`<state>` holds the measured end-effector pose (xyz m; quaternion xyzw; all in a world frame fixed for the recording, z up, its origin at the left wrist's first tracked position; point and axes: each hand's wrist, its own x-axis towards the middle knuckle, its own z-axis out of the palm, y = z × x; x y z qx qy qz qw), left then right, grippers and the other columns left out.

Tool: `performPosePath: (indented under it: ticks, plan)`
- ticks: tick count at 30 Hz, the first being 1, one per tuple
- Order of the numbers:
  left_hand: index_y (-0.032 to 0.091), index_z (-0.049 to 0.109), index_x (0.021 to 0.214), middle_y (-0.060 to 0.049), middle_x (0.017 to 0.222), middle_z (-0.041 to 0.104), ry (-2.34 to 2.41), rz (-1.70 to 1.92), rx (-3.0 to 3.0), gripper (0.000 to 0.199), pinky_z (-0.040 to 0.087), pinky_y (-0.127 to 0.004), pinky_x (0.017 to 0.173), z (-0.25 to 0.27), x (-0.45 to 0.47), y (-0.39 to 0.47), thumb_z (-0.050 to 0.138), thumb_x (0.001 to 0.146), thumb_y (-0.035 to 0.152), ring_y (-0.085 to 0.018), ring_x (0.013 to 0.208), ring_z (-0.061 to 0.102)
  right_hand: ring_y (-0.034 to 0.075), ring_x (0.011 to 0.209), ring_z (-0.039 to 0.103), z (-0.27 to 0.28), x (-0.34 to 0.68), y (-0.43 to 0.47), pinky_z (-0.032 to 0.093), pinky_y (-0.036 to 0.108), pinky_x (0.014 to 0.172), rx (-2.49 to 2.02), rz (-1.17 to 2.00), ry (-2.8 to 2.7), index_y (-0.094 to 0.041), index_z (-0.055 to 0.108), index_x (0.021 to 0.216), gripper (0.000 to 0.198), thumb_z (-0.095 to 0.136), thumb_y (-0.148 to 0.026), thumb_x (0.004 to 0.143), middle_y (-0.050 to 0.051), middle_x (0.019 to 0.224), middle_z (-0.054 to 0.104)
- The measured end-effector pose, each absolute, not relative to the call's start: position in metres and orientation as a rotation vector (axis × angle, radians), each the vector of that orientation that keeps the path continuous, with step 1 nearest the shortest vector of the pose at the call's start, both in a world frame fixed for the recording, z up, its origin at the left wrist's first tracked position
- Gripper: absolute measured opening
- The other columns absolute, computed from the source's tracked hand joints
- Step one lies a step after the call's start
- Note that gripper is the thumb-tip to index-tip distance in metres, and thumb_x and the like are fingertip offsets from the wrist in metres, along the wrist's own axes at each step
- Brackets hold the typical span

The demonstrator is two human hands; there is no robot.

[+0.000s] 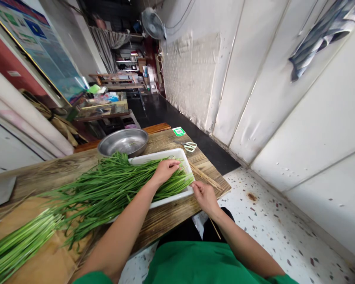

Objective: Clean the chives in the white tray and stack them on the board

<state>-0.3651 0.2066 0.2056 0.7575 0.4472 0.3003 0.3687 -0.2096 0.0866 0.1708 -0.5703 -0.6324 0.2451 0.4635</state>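
Long green garlic chives [118,177] lie in a white plastic tray [162,155], their leafy ends spilling over its left side. My left hand [165,171] is over the pale cut ends, fingers closed in a pinch at the chives. At the tray's near right corner, my right hand [205,195] is closed around a thin bamboo skewer [215,228], which sticks out below the palm; its tip is hidden by the fingers. More bamboo skewers [205,175] lie in a bundle right of the tray.
Behind the tray stand a steel bowl [124,142] and white-handled scissors [190,146], near a green code card [179,131]. Another chive bunch [23,240] rests on brown paper [50,260] at left, below a metal blade [0,191]. A white wall [284,130] runs along the right.
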Motion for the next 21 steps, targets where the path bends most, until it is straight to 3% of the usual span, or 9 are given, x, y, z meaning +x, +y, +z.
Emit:
performPosePath:
  ticks: [7, 21]
  plan:
    - [0.014, 0.068, 0.087, -0.004, 0.08, 0.069, 1.166, 0.768, 2.0, 0.026, 0.042, -0.032, 0.084, 0.2152, -0.3636, 0.2023, 0.048, 0.074, 0.026, -0.019, 0.083, 0.061, 0.014, 0.059, 0.053, 0.1713, -0.2103, 0.087, 0.038, 0.021, 0.056, -1.4, 0.598, -1.554, -0.018, 0.058, 0.065, 0.03, 0.036, -0.026, 0.083, 0.0, 0.056, 0.056]
    - [0.014, 0.066, 0.095, -0.004, 0.074, 0.068, 1.163, 0.694, 2.025, 0.03, 0.043, -0.029, 0.073, 0.2072, -0.3664, 0.2069, 0.046, 0.075, 0.025, -0.017, 0.071, 0.06, 0.014, 0.06, 0.054, 0.1695, -0.2105, 0.0873, 0.038, 0.021, 0.057, -1.403, 0.594, -1.554, -0.018, 0.056, 0.063, 0.03, 0.036, -0.027, 0.083, 0.001, 0.063, 0.059]
